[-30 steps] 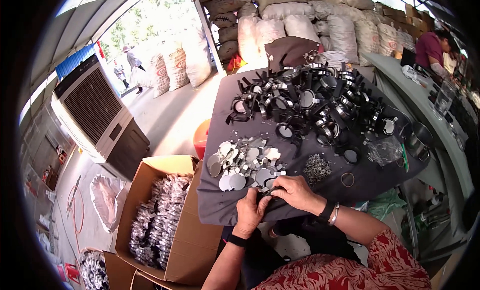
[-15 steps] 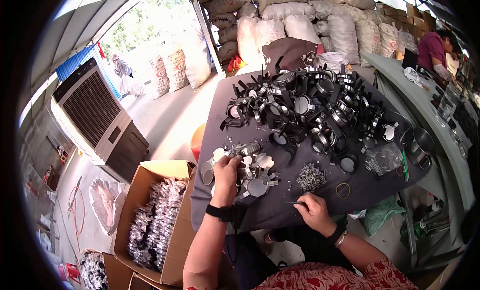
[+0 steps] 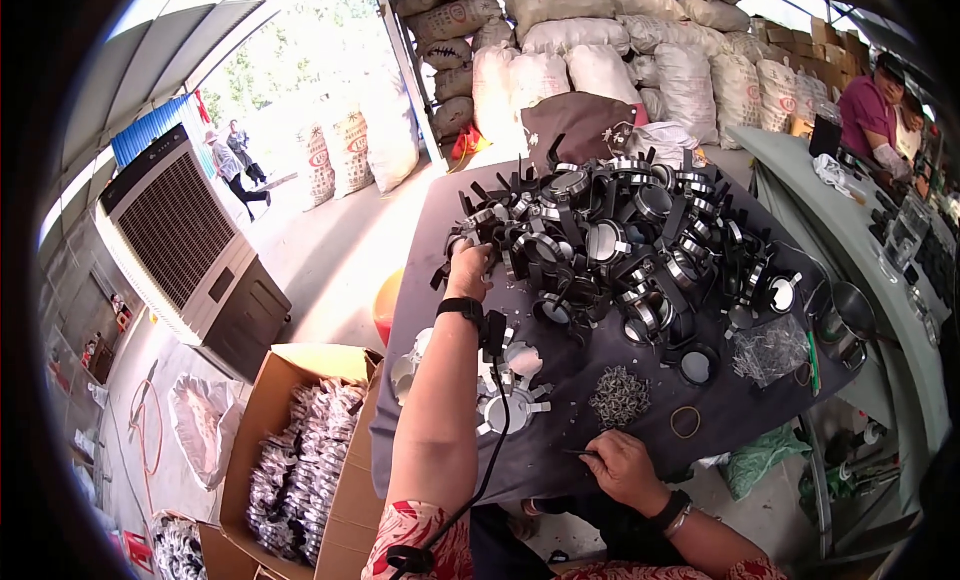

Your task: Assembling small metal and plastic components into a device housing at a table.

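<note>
A heap of round metal lids with black handles covers the far half of the dark tabletop. My left hand reaches to the heap's left edge, its fingers closed around a black-handled metal lid that it mostly hides. Below that forearm lie flat silver metal discs with tabs, partly covered by the arm. Close to the near edge, my right hand is closed on a thin dark rod-like tool, of which only the tip shows. Just beyond it sits a pile of small metal pieces.
A rubber band, clear plastic bag, green pen and metal pot lie rightward. An open carton of wrapped parts stands left, below an air cooler. People sit at another table.
My left hand has moved from the flat discs forward to the heap's left edge. My right hand keeps the tool and has shifted slightly nearer. In the background, a walking person appears.
</note>
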A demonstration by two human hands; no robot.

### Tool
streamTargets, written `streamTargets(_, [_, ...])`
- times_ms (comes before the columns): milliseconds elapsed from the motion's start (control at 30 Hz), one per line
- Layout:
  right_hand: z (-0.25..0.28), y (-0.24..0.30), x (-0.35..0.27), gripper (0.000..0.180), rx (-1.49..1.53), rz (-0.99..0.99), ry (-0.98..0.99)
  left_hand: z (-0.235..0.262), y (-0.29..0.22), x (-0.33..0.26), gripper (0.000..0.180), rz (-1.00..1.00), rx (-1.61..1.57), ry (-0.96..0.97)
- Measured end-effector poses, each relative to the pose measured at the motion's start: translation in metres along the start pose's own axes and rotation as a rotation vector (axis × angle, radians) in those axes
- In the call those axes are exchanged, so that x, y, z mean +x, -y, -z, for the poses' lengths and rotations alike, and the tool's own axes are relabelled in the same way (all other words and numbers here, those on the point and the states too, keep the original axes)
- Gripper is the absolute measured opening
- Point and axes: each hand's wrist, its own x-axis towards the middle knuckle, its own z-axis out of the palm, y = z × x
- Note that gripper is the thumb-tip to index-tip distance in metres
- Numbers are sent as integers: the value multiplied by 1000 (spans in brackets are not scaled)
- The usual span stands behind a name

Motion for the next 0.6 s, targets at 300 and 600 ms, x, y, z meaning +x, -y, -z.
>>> streamTargets(300, [-2, -2, 7, 15, 25, -45, -11, 88, -26, -93, 51, -257, 232, 155])
streamTargets(600, [-12, -8, -2, 14, 318, -127, -91, 166, 67, -234, 10, -376, 572, -67])
